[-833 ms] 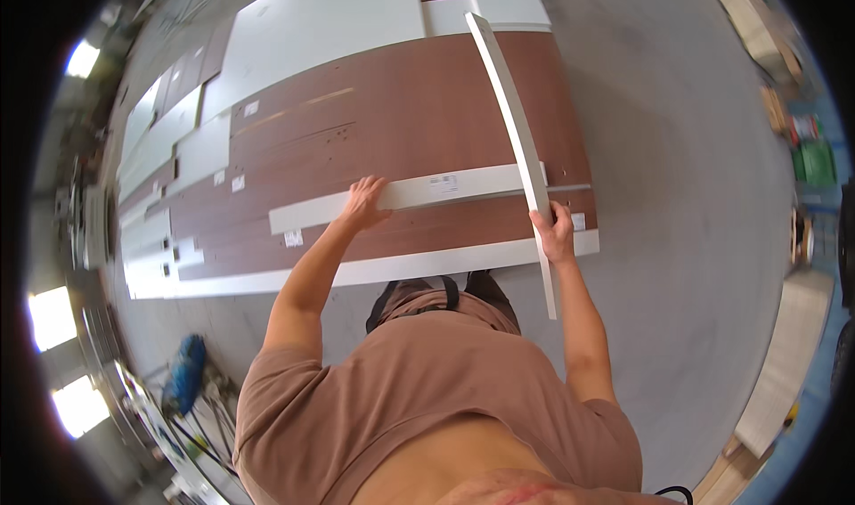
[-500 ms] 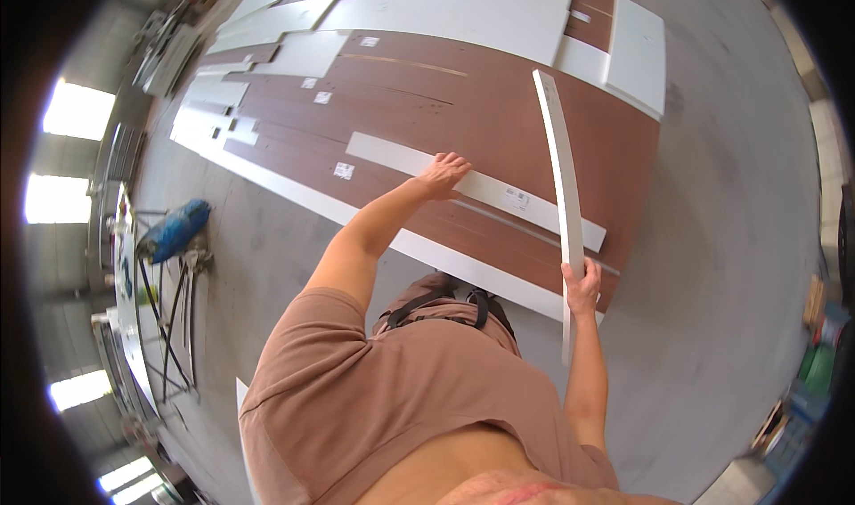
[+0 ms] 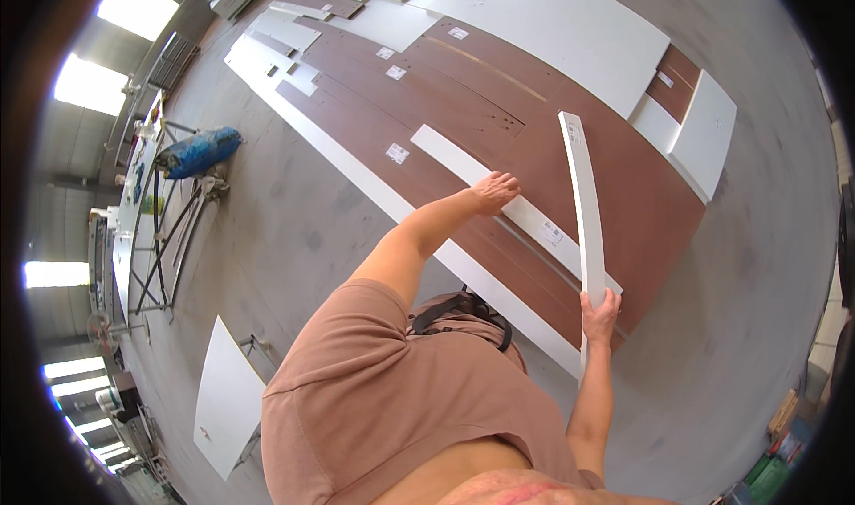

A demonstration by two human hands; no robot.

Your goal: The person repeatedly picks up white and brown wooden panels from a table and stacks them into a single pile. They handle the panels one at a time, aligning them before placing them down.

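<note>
My right hand [image 3: 602, 316] is wrapped around the lower part of a long, narrow white board [image 3: 590, 215], held raised above the panels and pointing away from me. A second narrow white strip [image 3: 534, 220] with a small label lies flat across brown panels [image 3: 641, 207]. My left hand [image 3: 496, 193] rests over the middle of that strip with its fingers bent around its edge. The held board crosses in front of the strip's right end and hides part of it.
White panels [image 3: 534, 24] lie among the brown ones, stacked at uneven heights. To the left are a metal-framed stand with a blue bag [image 3: 198, 152] and a white sheet [image 3: 224, 398]. A grey floor [image 3: 303, 229] surrounds the stack.
The view has turned, so the panel stack appears more slanted and the white sheet at lower left shows more fully. Both hands keep their places on the two white pieces.
</note>
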